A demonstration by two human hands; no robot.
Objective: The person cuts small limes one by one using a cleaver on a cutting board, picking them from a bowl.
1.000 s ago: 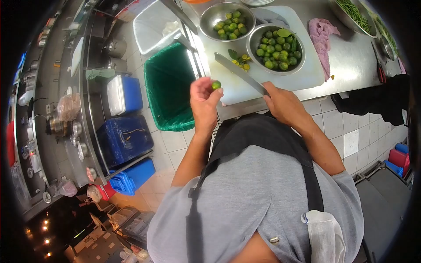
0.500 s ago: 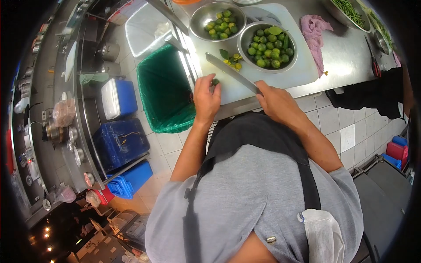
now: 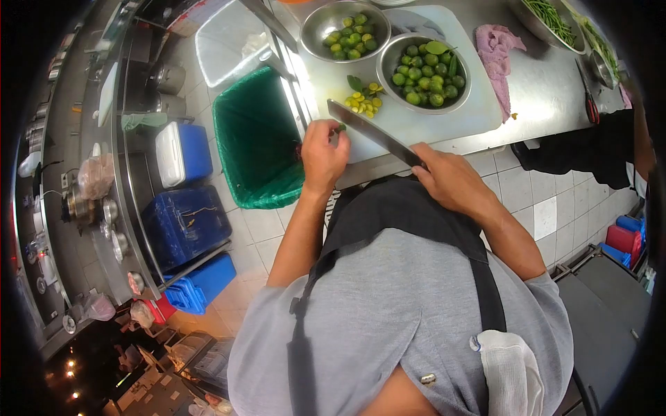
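Note:
My left hand point(image 3: 325, 154) is at the near left edge of the white cutting board point(image 3: 423, 128), its thumb and fingers closed around a small green lime point(image 3: 340, 127). My right hand point(image 3: 454, 179) grips the handle of a knife point(image 3: 374, 135), whose blade slants up and left over the board, its tip close to the lime. Beyond the blade lies a little pile of yellow cut bits point(image 3: 364, 104) with a green leaf. Two steel bowls sit at the back of the board: the left bowl point(image 3: 312, 36) and the right bowl point(image 3: 466, 90), both holding limes.
A green-lined bin point(image 3: 257, 145) stands left of the counter. To the right of the board are a pink cloth point(image 3: 496, 52), a bowl of green beans point(image 3: 551, 24) and red-handled scissors point(image 3: 591, 107). Another person's dark clothing point(image 3: 583, 152) shows at the right.
The knife has shifted slightly right and nearer me, its blade now turned to show more of its flat side. More yellow bits are visible. My left hand has barely moved.

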